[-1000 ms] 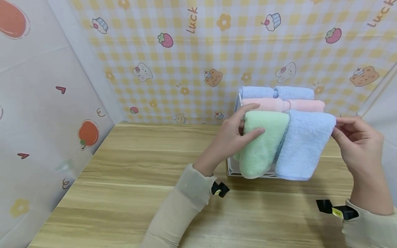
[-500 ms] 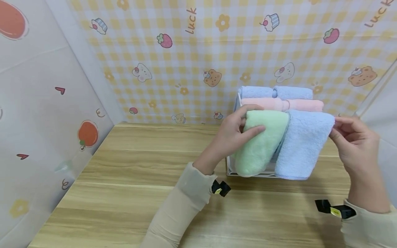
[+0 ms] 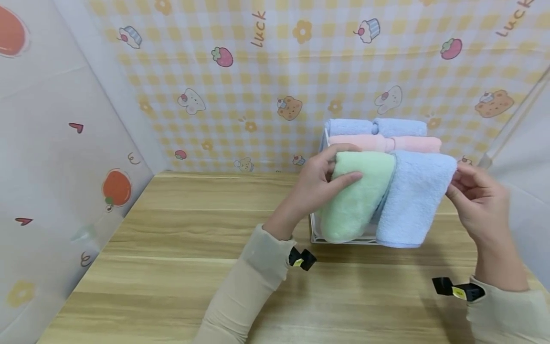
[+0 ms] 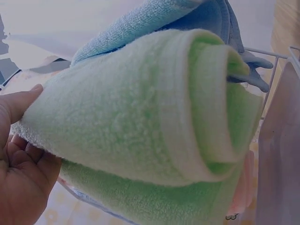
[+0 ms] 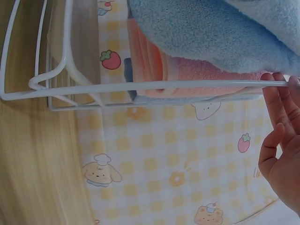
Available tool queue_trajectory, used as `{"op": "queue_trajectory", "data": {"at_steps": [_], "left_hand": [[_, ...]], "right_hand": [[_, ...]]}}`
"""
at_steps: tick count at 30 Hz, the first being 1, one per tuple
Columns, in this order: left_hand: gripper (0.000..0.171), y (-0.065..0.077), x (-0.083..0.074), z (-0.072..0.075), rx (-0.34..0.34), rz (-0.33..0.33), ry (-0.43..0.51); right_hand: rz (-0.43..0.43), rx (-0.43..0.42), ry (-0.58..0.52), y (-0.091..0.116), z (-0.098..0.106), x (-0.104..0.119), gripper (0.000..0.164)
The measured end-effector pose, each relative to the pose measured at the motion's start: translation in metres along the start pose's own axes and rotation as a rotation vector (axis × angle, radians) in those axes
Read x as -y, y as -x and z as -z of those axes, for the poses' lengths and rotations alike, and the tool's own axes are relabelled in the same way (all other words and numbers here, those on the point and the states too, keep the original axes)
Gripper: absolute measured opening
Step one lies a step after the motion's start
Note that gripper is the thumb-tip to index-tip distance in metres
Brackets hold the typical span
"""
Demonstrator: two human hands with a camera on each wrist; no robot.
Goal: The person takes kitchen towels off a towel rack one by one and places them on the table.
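A pale green towel (image 3: 360,196), its layers curled over each other in the left wrist view, stands at the front left of a white wire basket (image 3: 312,229). My left hand (image 3: 317,181) grips its upper left, thumb across the front and fingers behind. Beside it a light blue towel (image 3: 418,198) leans toward me, its lower edge at the basket's front rim. My right hand (image 3: 483,198) pinches that blue towel's upper right edge. In the right wrist view the fingertips (image 5: 276,82) are close to the basket's wire rail (image 5: 178,85); whether they touch it I cannot tell.
Behind them in the basket are pink towels (image 3: 358,142) and rolled blue towels (image 3: 401,127). The basket stands on a wooden table (image 3: 193,234) near a yellow checked backdrop (image 3: 240,86). A white patterned sheet (image 3: 47,177) borders the left side.
The green towel's lower end has moved slightly left and back toward the basket. Both hands keep their holds. The head view has shifted a little.
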State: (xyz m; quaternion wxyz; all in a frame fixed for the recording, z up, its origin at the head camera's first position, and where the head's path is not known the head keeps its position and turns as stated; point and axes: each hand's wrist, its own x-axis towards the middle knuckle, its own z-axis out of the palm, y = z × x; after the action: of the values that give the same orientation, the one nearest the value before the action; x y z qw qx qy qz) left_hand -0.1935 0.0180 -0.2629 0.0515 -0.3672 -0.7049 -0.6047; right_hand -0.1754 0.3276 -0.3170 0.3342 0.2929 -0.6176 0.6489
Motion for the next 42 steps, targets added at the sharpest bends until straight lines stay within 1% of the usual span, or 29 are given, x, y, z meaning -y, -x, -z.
{"op": "queue_trajectory", "data": {"at_steps": [3,8,14,15,19,21,25,29,33,36,40,42], "left_hand": [[0.040,-0.001,0.001,0.000,-0.011,0.002,0.033],[0.039,-0.002,0.005,-0.001,-0.033,-0.013,0.109],[0.039,-0.006,0.003,0.004,-0.096,-0.007,0.235],[0.039,-0.006,0.002,0.005,-0.099,0.002,0.241],[0.039,-0.007,-0.003,0.007,-0.088,0.001,0.246],[0.039,-0.007,-0.005,0.007,-0.102,-0.001,0.251],[0.040,-0.008,-0.008,0.008,-0.148,-0.038,0.269],[0.041,-0.011,-0.013,0.012,-0.201,-0.108,0.285],[0.040,-0.012,-0.017,0.017,-0.260,-0.179,0.279],[0.041,-0.011,-0.018,0.020,-0.313,-0.201,0.274],[0.041,-0.012,-0.018,0.022,-0.372,-0.207,0.282],[0.040,-0.012,-0.016,0.023,-0.403,-0.223,0.282]], "right_hand": [[0.009,0.024,-0.011,0.000,0.000,-0.001,0.035],[0.013,0.023,0.002,0.000,0.001,-0.002,0.035],[0.009,0.013,0.009,0.001,0.001,-0.002,0.036],[0.008,0.010,0.011,0.000,0.001,-0.002,0.036],[0.005,0.003,0.019,0.001,0.001,-0.002,0.035],[0.006,0.004,0.023,0.001,0.001,-0.002,0.035],[0.008,0.009,0.031,0.001,0.002,-0.002,0.036],[0.003,0.003,0.046,0.001,0.002,-0.001,0.034],[-0.004,0.002,0.047,0.001,0.002,-0.001,0.033],[-0.002,0.005,0.028,0.001,0.001,-0.001,0.034],[0.004,0.002,0.020,0.001,0.001,-0.001,0.034],[0.004,-0.001,0.022,0.001,0.002,-0.001,0.034]]}}
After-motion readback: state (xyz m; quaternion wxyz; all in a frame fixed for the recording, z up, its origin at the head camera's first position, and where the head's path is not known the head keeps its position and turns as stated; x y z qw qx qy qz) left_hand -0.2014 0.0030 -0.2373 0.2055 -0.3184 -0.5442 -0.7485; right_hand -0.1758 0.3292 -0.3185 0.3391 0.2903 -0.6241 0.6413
